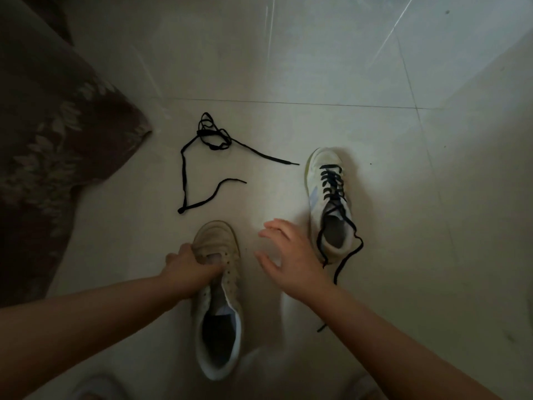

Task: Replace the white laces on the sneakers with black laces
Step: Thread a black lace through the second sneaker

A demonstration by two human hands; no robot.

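While the left hand point(189, 269) grips the unlaced sneaker point(217, 301) on the floor point(375, 82), the right hand point(291, 255) hovers beside it, fingers point(266, 226) spread wide. A loose black lace point(207, 157) lies ahead; the other sneaker point(330, 203) already wears black.

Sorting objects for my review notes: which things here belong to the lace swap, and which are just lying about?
Part of the job:
- unlaced sneaker, gripped by the left hand
- loose black lace on the floor
- sneaker already laced in black
- right hand, open, holding nothing

Lying about:
- floral fabric at left
- tiled floor
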